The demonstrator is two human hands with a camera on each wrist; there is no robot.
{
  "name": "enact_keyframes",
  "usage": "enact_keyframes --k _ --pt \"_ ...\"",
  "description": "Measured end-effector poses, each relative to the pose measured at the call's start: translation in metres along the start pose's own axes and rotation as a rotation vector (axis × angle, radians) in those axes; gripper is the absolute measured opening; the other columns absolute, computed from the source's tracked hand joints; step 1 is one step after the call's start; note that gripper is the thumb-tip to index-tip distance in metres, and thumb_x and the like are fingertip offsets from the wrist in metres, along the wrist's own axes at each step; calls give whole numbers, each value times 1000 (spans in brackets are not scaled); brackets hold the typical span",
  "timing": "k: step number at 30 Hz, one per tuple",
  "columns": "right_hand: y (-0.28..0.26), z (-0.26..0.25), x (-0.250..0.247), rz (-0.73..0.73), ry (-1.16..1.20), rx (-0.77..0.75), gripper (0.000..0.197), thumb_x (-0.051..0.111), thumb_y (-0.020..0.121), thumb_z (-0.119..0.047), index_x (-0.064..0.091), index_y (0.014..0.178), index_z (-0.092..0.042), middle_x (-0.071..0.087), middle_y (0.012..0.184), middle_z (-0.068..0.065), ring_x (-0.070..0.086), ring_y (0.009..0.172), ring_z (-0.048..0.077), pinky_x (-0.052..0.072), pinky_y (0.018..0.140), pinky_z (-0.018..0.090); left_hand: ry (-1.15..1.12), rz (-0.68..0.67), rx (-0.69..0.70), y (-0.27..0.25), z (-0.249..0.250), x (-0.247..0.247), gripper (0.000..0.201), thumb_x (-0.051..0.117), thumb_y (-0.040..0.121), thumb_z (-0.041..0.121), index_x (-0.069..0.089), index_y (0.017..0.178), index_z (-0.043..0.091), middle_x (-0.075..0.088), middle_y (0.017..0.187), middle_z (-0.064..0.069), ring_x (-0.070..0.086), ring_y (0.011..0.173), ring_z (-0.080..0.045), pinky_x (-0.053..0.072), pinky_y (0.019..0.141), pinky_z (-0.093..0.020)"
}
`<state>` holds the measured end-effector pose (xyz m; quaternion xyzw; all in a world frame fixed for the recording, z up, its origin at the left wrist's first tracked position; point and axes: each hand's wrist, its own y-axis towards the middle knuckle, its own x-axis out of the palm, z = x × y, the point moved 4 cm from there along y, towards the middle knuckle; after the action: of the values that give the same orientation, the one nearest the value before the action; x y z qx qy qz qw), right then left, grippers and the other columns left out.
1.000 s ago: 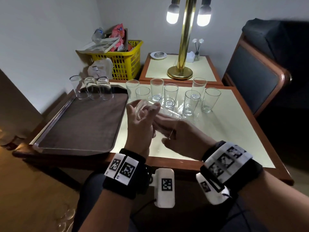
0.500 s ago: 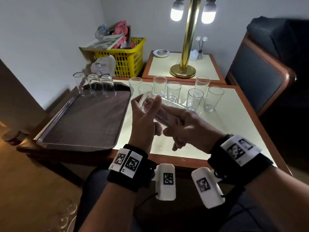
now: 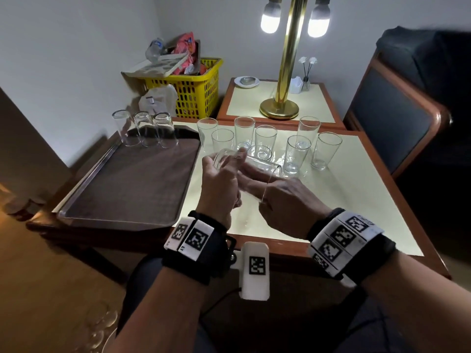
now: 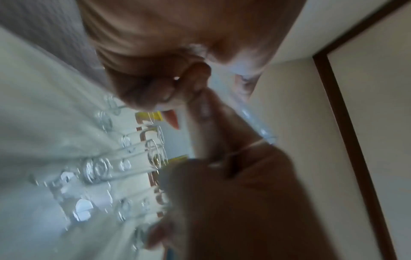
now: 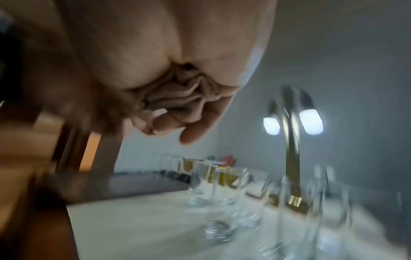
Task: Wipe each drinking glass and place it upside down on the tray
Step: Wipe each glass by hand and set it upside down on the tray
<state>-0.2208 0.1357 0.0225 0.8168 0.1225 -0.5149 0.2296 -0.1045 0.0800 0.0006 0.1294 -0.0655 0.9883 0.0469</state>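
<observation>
Your table (image 3: 356, 200) carries the tray (image 3: 127, 189) at its left, with three upturned glasses (image 3: 142, 131) at its far edge. Right of it stands a cluster of upright glasses (image 3: 297, 154). Above the table's near middle you hold one glass (image 3: 257, 165) on its side: your left hand (image 3: 220, 186) fingers curl round its base, while your right hand (image 3: 285, 200) has straight fingers pushed inside its mouth.

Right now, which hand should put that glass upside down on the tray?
Probably the left hand. It grips the glass near its base, and the tray lies on its side. The right hand is at the glass's open end, farther from the tray.
</observation>
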Motion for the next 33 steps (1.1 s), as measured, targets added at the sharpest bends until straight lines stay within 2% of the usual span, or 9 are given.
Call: enact_keyframes --k 3,6,11,14,17,22,24,28,33 --pt "4 0 -5 75 572 123 85 48 85 21 38 153 -29 58 144 -11 70 87 -6 60 75 19 -95 -73 80 0 2 5 56 79 83 48 48 119 18 54 87 -7 55 67 -14 44 53 -28" --pt "3 9 -1 3 984 264 79 57 86 23 45 150 -22 75 87 -13 58 46 9 56 49 30 -83 -130 133 0 4 1 50 73 89 42 44 123 20 58 93 -4 52 57 -12 42 48 -25" --pt "4 5 1 -11 -95 40 88 44 87 5 26 156 -47 24 164 -18 70 112 21 62 86 40 6 -40 -31 3 1 0 26 69 94 42 47 108 35 57 91 -9 49 47 -8 38 44 -23" --pt "7 5 -3 51 601 143 83 56 85 18 41 153 -26 61 138 -16 71 83 -2 61 64 26 -120 -92 27 1 1 4 55 75 89 35 46 127 8 58 84 -4 61 59 -11 47 48 -24" --pt "5 10 -2 -51 1147 298 79 63 85 16 44 152 -20 73 76 -6 55 44 10 50 44 30 -95 -156 99 2 5 0 55 72 91 37 44 129 8 56 96 -15 54 64 -25 44 52 -30" --pt "9 4 -1 5 -92 10 91 44 84 7 25 154 -48 20 165 -21 66 120 26 62 87 40 -46 36 -29 5 5 -1 79 74 82 55 43 135 5 54 89 -14 45 47 -11 36 42 -23" --pt "10 3 -3 44 186 9 91 50 83 11 34 153 -44 34 158 -25 67 119 19 61 85 30 -125 -3 -17 4 2 1 85 77 76 50 42 141 6 57 89 -10 58 56 -11 44 44 -23" --pt "8 8 -2 -32 1142 223 78 62 84 19 46 149 -21 73 83 -13 55 44 11 49 46 30 -147 -107 114 -1 13 3 50 77 82 40 50 121 26 59 96 -8 62 73 -19 51 54 -31" --pt "9 0 -8 32 -87 -18 76 30 87 -7 33 156 -38 28 164 -15 68 118 22 62 86 39 18 13 -21 8 15 3 56 70 89 44 43 127 13 55 83 -7 48 43 -7 37 46 -22"
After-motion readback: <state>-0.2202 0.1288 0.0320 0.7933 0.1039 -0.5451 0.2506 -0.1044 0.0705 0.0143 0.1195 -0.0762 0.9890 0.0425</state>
